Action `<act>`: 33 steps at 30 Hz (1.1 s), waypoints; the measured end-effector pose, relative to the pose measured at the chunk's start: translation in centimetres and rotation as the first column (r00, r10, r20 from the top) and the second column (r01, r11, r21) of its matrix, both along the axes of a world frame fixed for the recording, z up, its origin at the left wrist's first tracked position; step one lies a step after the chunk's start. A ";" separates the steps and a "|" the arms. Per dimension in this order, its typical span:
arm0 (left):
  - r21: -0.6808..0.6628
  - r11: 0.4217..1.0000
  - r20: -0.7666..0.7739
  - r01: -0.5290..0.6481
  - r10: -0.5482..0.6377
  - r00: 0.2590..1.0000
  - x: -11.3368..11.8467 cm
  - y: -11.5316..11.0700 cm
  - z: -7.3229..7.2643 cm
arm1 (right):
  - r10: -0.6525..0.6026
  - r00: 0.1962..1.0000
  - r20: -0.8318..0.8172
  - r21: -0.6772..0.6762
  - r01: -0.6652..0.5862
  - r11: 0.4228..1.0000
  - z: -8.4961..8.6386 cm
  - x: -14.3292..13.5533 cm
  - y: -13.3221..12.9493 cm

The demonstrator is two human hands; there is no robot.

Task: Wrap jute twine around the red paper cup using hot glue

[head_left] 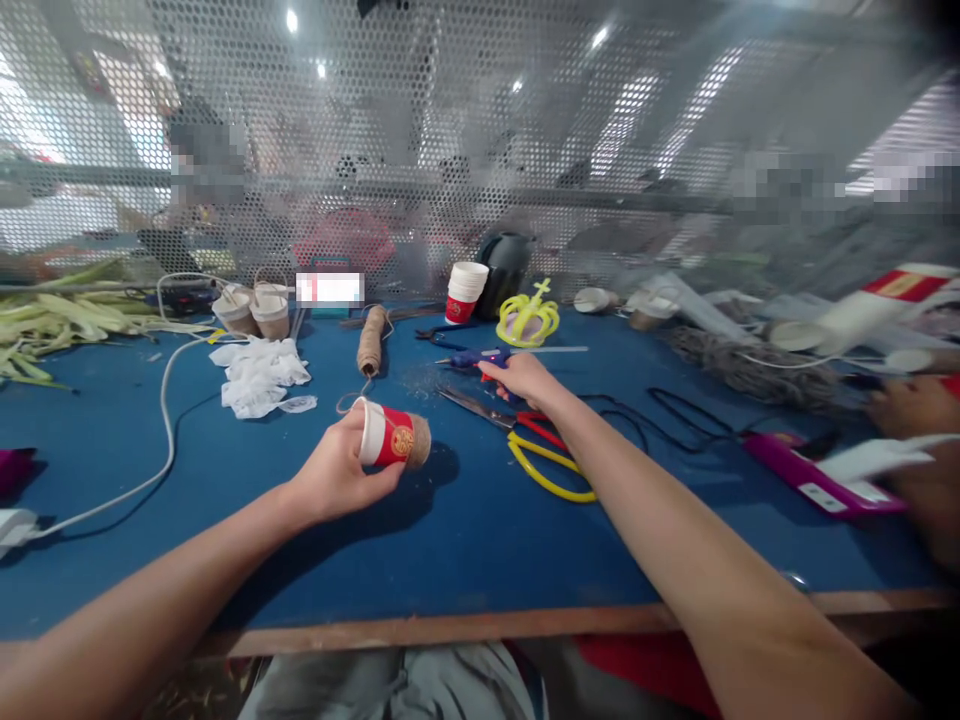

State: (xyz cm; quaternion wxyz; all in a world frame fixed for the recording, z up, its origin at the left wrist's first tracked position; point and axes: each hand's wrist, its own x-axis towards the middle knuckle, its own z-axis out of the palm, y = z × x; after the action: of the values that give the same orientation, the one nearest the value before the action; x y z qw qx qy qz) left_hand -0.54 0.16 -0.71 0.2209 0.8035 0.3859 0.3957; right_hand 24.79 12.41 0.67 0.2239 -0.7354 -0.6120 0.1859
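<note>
A paper cup, its base wrapped in twine, is held sideways above the counter by the left hand, gripped nearer the rim, seemingly so the wrapped end is left exposed. A glue gun is grasped by the right hand. Beyond the cup, a twine spool is laid, perhaps for easy unwinding.

A blue-topped table with a wooden front edge carries a long spool of brown twine. Left of the spool lies crumpled white thin material; farther left, pale green leafy strips. To its right stand stacked red-and-white paper cups and a yellow openwork crown; right and nearer the front, scissors with red and yellow handles.
</note>
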 end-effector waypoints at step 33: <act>-0.617 0.752 0.374 0.231 0.022 0.927 0.7 -1.2 1.0 | 0.565 0.671 -0.481 0.321 -0.465 0.825 3.0 -7.3 -9.8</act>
State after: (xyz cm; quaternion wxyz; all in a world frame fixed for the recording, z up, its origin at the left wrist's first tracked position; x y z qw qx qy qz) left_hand 0.20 -1.02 0.30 0.5750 0.6108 0.4058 0.3628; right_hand 17.45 2.62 3.66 0.3922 -0.4227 -0.7157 0.3940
